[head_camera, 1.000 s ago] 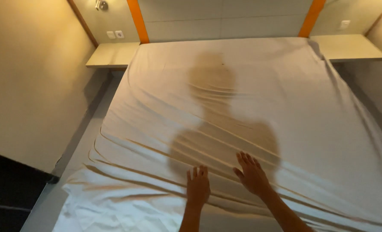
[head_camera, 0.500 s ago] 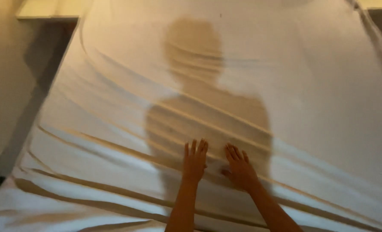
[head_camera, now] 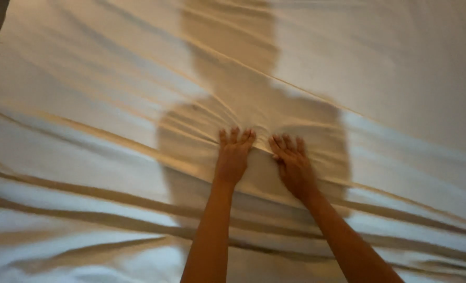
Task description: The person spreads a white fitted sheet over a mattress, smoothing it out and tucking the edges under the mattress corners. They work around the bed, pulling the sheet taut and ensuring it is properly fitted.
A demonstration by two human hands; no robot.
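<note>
1. The white bed sheet [head_camera: 379, 84] fills the whole view, spread over the bed beneath me, with long creases running across it from left to right.
2. My left hand [head_camera: 233, 157] lies palm down on the sheet, fingers straight and close together, pinching nothing.
3. My right hand [head_camera: 293, 165] rests flat just beside it, fingers slightly spread, also gripping nothing.
4. A ridge of bunched cloth sits right at my fingertips, touching both hands.
5. My shadow [head_camera: 254, 105] falls dark across the sheet around and beyond my hands.
6. Deeper folds lie nearer me, crossing under both forearms.
</note>
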